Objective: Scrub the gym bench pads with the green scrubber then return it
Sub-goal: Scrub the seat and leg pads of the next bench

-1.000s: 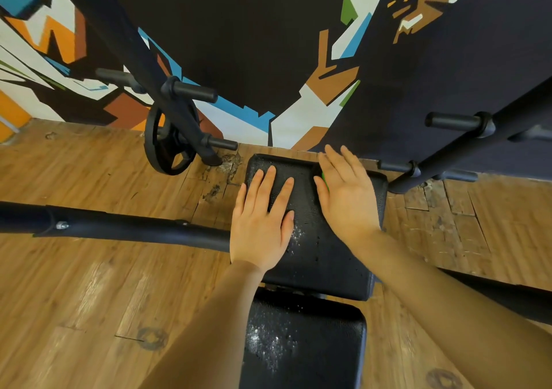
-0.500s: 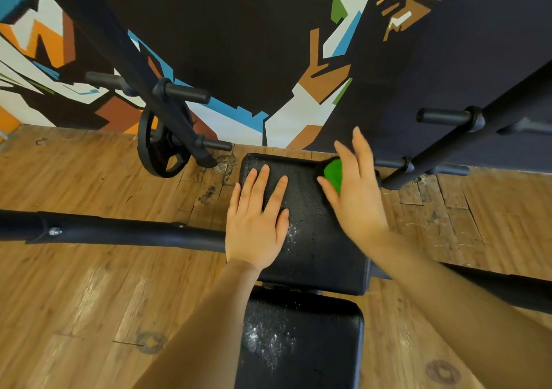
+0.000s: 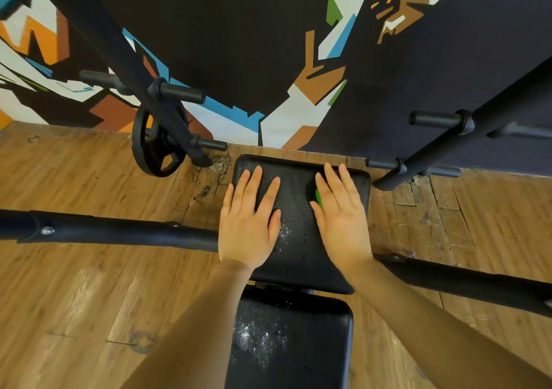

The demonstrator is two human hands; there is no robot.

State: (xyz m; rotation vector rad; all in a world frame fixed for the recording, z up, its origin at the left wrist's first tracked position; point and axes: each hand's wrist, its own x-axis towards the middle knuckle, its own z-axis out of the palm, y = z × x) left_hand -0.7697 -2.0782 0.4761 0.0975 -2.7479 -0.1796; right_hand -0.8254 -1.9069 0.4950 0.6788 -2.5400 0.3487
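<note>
Right hand (image 3: 343,221) slid back, fingers flat over green scrubber (image 3: 318,197); left hand (image 3: 248,224) flat on upper pad (image 3: 298,239); wood floor (image 3: 89,284).

- The far bench pad (image 3: 298,215) looks like black leather-like stuff, bumpy with tiny dots, a bit shiny, with white powder specks on it.
- The near bench pad (image 3: 298,341) has the same black bumpy cover and more white powder.
- The floor (image 3: 89,284) is brown wood planks, smooth and a little shiny, but chipped and rough near the wall.
- The rack bars (image 3: 119,233) look like black metal, matt, with a shiny silver bolt (image 3: 47,230).
- The weight plate (image 3: 158,149) is black and dull.
- The wall (image 3: 239,45) is painted flat, not shiny.
</note>
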